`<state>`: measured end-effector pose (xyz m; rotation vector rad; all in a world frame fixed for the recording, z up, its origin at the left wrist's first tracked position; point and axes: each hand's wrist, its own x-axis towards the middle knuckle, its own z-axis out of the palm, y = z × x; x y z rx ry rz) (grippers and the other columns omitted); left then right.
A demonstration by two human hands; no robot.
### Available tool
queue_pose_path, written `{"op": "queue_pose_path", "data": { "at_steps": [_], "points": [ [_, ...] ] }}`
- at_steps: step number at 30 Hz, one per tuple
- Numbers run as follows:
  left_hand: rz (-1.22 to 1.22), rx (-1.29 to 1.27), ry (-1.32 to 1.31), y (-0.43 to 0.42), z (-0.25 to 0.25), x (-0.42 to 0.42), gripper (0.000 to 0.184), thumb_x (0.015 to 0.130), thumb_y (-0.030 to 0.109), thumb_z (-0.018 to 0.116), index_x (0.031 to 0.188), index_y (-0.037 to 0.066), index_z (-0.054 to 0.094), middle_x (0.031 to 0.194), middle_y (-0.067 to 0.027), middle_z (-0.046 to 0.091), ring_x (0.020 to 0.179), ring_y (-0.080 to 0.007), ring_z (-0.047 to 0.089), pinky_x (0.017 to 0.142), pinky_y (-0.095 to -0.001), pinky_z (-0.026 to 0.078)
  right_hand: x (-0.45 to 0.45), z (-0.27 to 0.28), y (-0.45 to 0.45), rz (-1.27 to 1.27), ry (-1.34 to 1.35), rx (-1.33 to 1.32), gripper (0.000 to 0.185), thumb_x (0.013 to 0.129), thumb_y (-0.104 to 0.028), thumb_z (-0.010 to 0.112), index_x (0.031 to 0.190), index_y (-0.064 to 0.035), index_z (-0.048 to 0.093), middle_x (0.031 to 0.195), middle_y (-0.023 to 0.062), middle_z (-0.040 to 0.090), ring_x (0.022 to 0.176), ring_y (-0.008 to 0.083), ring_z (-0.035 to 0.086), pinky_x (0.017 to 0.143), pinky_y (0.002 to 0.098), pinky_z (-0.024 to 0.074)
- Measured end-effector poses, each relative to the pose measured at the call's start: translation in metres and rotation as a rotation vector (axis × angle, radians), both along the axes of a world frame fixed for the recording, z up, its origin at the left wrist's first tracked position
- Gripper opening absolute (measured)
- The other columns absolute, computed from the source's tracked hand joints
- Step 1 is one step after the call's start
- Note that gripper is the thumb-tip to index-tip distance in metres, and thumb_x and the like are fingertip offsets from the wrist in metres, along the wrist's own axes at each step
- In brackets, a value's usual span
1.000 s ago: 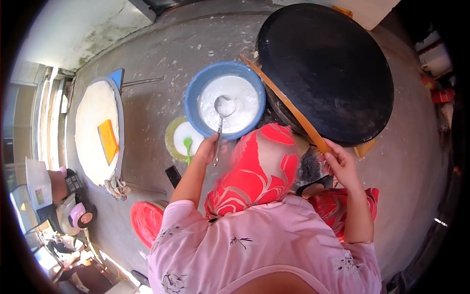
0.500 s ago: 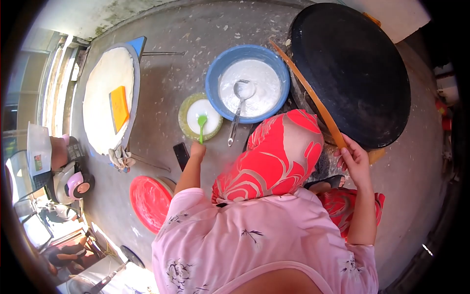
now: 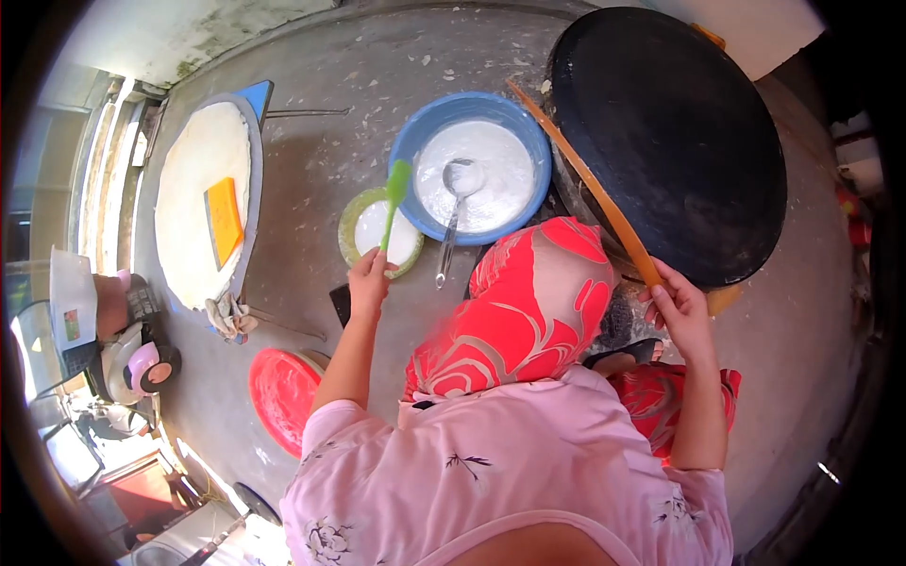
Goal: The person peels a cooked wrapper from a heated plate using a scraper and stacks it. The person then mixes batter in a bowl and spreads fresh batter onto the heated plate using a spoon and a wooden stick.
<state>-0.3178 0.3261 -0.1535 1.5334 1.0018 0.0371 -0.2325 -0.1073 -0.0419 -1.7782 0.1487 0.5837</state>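
My left hand (image 3: 371, 280) grips the handle of a green brush or spatula (image 3: 397, 184), raised above a small yellow-green bowl (image 3: 351, 224) of white liquid. In my right hand (image 3: 678, 300) is the near end of a long, flat wooden stick (image 3: 604, 200), which slants along the left rim of a big round black griddle (image 3: 672, 141). The griddle's surface is dark and bare. Between the two hands stands a blue basin (image 3: 408, 141) of white batter, with a metal ladle (image 3: 453, 222) resting in it, handle toward me.
Far left, a round board with a pale flat sheet (image 3: 193, 198) carries an orange scraper (image 3: 225, 222) and a crumpled cloth (image 3: 229, 316). A red lid or tray (image 3: 283, 396) and a dark phone (image 3: 341, 304) lie on the floor left of my arm.
My left hand has lifted the green tool up out of the small bowl; its head now overlaps the blue basin's left rim in view. The right hand keeps its hold on the wooden stick.
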Motion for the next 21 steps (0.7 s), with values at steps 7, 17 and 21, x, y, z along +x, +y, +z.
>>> {"op": "queue_pose_path", "data": {
  "at_steps": [7,17,21],
  "points": [
    [-0.520,0.493,-0.021,-0.058,-0.034,0.082,0.024,0.080,0.018,0.054,0.089,-0.003,0.060,0.063,-0.0105,0.058,0.049,-0.0168,0.054,0.047,-0.0285,0.042,0.002,0.001,-0.001,-0.010,0.012,0.029,0.038,0.088,-0.008,0.048,0.126,-0.0058,0.043,0.080,0.0031,0.061,0.056,0.0043,0.051,0.047,0.0152,0.0388],
    [-0.687,0.463,0.067,-0.104,-0.072,0.130,0.022,0.074,0.016,0.056,0.085,-0.003,0.060,0.076,-0.0223,0.061,0.076,-0.0344,0.060,0.071,-0.0407,0.046,-0.001,-0.003,-0.009,-0.041,0.029,0.001,0.038,0.087,-0.008,0.048,0.126,-0.0065,0.044,0.081,0.0020,0.060,0.057,0.0042,0.050,0.048,0.0149,0.0386],
    [-0.805,0.685,0.218,-0.094,-0.097,0.122,0.020,0.073,0.016,0.056,0.080,-0.002,0.060,0.070,-0.0180,0.062,0.062,-0.0286,0.062,0.062,-0.0367,0.048,-0.001,0.000,-0.010,-0.044,0.016,0.006,0.039,0.087,-0.008,0.048,0.126,-0.0072,0.044,0.081,0.0017,0.060,0.057,0.0041,0.050,0.048,0.0149,0.0382]
  ]
}}
